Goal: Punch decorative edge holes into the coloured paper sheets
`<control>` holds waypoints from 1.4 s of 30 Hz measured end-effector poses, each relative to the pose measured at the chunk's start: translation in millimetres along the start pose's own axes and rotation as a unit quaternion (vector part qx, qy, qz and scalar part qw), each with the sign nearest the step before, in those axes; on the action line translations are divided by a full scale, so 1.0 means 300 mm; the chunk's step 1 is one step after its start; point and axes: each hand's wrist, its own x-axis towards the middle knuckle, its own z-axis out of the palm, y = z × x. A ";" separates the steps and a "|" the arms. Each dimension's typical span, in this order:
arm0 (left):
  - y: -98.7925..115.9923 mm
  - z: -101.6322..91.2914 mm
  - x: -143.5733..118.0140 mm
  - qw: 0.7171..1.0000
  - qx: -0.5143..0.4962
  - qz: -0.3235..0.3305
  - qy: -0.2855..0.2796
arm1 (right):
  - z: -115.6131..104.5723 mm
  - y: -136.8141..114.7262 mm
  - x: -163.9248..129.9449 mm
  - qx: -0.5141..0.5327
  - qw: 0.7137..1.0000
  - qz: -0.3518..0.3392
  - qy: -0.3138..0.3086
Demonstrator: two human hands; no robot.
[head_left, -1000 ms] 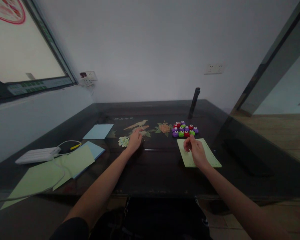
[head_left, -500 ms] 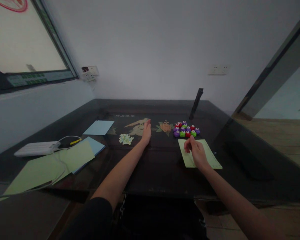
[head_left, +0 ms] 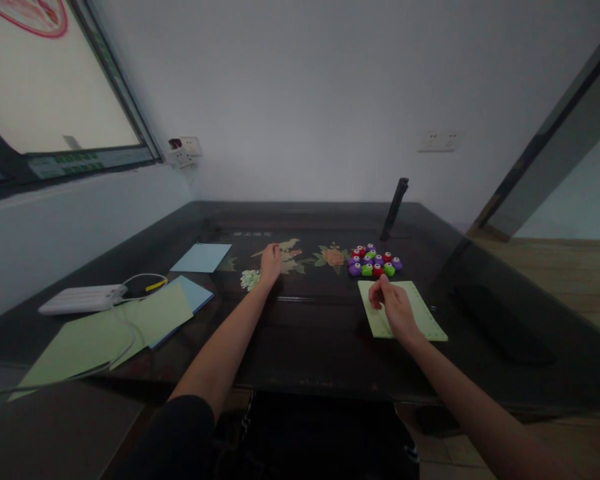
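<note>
R hand [head_left: 393, 308] rests on the pale green punched sheet [head_left: 414, 313] near the table's [head_left: 320, 347] front-right area, fingers curled, thumb and forefinger pinched; can't tell if anything's between them. L hand [head_left: 271, 263] lies palm down, fingers loosely together, holding nothing, just beside the small heap of paper cutouts [head_left: 249, 279]. Cluster of coloured craft punches [head_left: 373, 261] sits just behind the sheet.

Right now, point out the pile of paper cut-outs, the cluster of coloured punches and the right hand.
pile of paper cut-outs [head_left: 249, 279], head view, middle of the pile.
cluster of coloured punches [head_left: 374, 261], head view, centre punch.
right hand [head_left: 395, 308], head view, back of hand.
</note>
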 end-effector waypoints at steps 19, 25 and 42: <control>0.100 -0.085 -0.098 0.976 -0.193 -0.025 -0.102 | 0.001 -0.002 0.002 -0.003 1.000 0.002 -0.001; 0.053 -0.157 -0.164 0.960 -0.183 0.008 -0.213 | 0.004 -0.008 0.000 -0.014 1.000 0.006 -0.014; 0.173 -0.228 -0.207 0.904 0.056 0.257 -0.337 | -0.029 -0.041 0.012 -0.031 0.999 -0.022 0.004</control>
